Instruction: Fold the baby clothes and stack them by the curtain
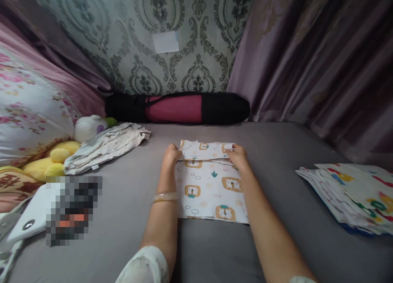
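A white cloth (202, 189) printed with orange lion heads and green leaves lies on the grey bed sheet in front of me. Its far part is folded over toward me as a narrower flap. My left hand (172, 154) grips the left end of that flap, fingers closed on the fabric. At the flap's right end, my right hand (238, 155) pinches the cloth between thumb and fingers. The hidden fingertips seem to be behind or under the fabric.
Folded printed cloths (353, 193) are stacked at the right. A crumpled pale cloth (107, 146) lies left, beside yellow and white plush toys (49, 160) and a floral pillow (30, 107). A black-and-pink long bag (175, 108) rests against the wall. Grey sheet (123, 217) covers the bed.
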`<state>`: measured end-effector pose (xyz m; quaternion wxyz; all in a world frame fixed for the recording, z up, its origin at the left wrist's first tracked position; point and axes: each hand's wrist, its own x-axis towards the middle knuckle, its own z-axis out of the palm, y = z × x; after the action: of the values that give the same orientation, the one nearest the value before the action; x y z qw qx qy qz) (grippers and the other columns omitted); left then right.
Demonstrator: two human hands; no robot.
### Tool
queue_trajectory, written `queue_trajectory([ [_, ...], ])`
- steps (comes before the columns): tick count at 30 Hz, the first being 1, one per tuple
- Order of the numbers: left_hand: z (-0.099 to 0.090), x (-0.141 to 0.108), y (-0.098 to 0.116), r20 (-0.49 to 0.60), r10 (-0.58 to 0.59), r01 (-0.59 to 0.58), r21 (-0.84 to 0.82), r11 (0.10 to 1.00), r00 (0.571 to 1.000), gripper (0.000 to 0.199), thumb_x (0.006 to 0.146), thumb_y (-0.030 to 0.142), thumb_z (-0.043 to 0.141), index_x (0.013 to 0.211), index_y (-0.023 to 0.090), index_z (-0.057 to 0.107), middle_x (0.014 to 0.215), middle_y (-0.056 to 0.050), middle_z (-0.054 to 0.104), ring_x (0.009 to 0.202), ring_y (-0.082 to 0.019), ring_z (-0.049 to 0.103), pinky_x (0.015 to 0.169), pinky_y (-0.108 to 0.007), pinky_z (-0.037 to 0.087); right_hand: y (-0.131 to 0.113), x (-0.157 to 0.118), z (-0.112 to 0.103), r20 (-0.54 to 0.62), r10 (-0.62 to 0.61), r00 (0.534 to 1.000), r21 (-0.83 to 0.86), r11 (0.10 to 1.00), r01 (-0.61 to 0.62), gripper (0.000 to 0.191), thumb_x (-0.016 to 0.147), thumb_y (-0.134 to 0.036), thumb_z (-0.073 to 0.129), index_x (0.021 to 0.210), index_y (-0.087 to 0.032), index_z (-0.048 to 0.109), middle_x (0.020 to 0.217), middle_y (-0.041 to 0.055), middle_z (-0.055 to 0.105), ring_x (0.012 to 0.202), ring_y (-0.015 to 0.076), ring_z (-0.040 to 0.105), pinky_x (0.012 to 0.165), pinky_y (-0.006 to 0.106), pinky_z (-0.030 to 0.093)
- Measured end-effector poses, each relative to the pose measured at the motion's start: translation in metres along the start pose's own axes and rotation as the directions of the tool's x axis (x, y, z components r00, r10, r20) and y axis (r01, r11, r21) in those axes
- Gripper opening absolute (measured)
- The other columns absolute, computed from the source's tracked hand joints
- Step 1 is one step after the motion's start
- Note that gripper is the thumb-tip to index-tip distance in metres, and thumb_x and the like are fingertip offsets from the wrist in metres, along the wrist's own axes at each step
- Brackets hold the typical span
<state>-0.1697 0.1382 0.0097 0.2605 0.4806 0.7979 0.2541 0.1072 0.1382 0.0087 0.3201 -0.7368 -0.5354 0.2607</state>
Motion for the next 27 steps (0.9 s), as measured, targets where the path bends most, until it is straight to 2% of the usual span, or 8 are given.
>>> queue_trajectory([
  [3,0.003,-0.001,0.005,-0.148,0.172,-0.170,0.026,0.985,0.974,0.018,0.071,0.016,0.060,0.089,0.020,0.059,0.086,-0.012,0.068,0.087,-0.028,0.064,0.078,-0.038,0.049,-0.006,-0.010,-0.003,-0.074,-0.106,0.992,-0.205,0.975,0.089,0.037,0.084,-0.020,0.058,0.120,-0.011,0.061,0.107,0.0166,0.069,0.102,0.0268,0.064,0.087,0.035,0.048],
  [6,0.014,-0.010,0.023,-0.238,0.499,-0.495,0.080,0.865,0.833,0.026,0.085,0.019,0.048,0.108,0.017,0.059,0.107,-0.015,0.066,0.104,-0.025,0.060,0.093,-0.038,0.045,-0.019,-0.025,0.003,-0.119,-0.272,0.955,-0.394,0.896,0.206,0.045,0.091,-0.023,0.046,0.132,-0.006,0.050,0.127,0.0233,0.058,0.120,0.0316,0.053,0.099,0.042,0.039],
  [8,0.026,-0.020,0.037,-0.114,0.653,-0.644,0.111,0.757,0.749,0.032,0.089,0.017,0.042,0.117,0.016,0.057,0.118,-0.015,0.063,0.113,-0.023,0.058,0.098,-0.035,0.042,-0.027,-0.034,0.015,-0.040,-0.417,0.908,-0.461,0.814,0.353,0.047,0.095,-0.027,0.039,0.137,-0.007,0.046,0.141,0.0213,0.048,0.133,0.0314,0.039,0.109,0.046,0.027],
  [11,0.043,-0.035,0.050,0.108,0.703,-0.708,0.201,0.677,0.703,0.038,0.089,0.012,0.039,0.123,0.015,0.055,0.129,-0.015,0.059,0.126,-0.024,0.049,0.107,-0.039,0.034,-0.035,-0.043,0.037,0.177,-0.540,0.823,-0.470,0.688,0.553,0.049,0.098,-0.026,0.028,0.143,-0.012,0.041,0.154,0.0124,0.033,0.144,0.0266,0.018,0.115,0.047,0.010],
  [14,0.053,-0.041,0.048,0.174,0.658,-0.677,0.297,0.674,0.732,0.043,0.091,0.012,0.036,0.131,0.012,0.050,0.141,-0.017,0.050,0.137,-0.027,0.037,0.112,-0.044,0.026,-0.036,-0.047,0.052,0.299,-0.539,0.787,-0.464,0.639,0.614,0.052,0.098,-0.025,0.025,0.146,-0.014,0.038,0.156,0.0082,0.030,0.146,0.0249,0.014,0.116,0.048,0.005],
  [17,0.056,-0.036,0.038,0.158,0.605,-0.617,0.347,0.706,0.780,0.046,0.096,0.022,0.033,0.139,0.009,0.043,0.148,-0.019,0.041,0.140,-0.027,0.033,0.114,-0.045,0.024,-0.033,-0.047,0.057,0.338,-0.507,0.793,-0.463,0.644,0.609,0.053,0.098,-0.029,0.024,0.148,-0.015,0.035,0.156,0.0065,0.030,0.145,0.0247,0.017,0.117,0.048,0.007],
  [23,0.059,-0.029,0.024,0.043,0.520,-0.493,0.393,0.776,0.853,0.059,0.097,0.042,0.028,0.143,0.006,0.041,0.150,-0.021,0.037,0.142,-0.032,0.027,0.116,-0.048,0.019,-0.030,-0.044,0.059,0.356,-0.474,0.805,-0.464,0.658,0.593,0.054,0.099,-0.033,0.023,0.150,-0.018,0.032,0.157,0.0039,0.027,0.145,0.0235,0.018,0.117,0.048,0.007],
  [27,0.056,-0.031,0.023,0.012,0.430,-0.394,0.427,0.814,0.903,0.064,0.098,0.044,0.023,0.145,0.004,0.037,0.153,-0.020,0.031,0.145,-0.031,0.019,0.118,-0.049,0.012,-0.027,-0.042,0.057,0.304,-0.438,0.846,-0.499,0.683,0.533,0.057,0.099,-0.034,0.022,0.149,-0.009,0.031,0.156,0.0098,0.028,0.145,0.0243,0.018,0.117,0.046,0.009],
])
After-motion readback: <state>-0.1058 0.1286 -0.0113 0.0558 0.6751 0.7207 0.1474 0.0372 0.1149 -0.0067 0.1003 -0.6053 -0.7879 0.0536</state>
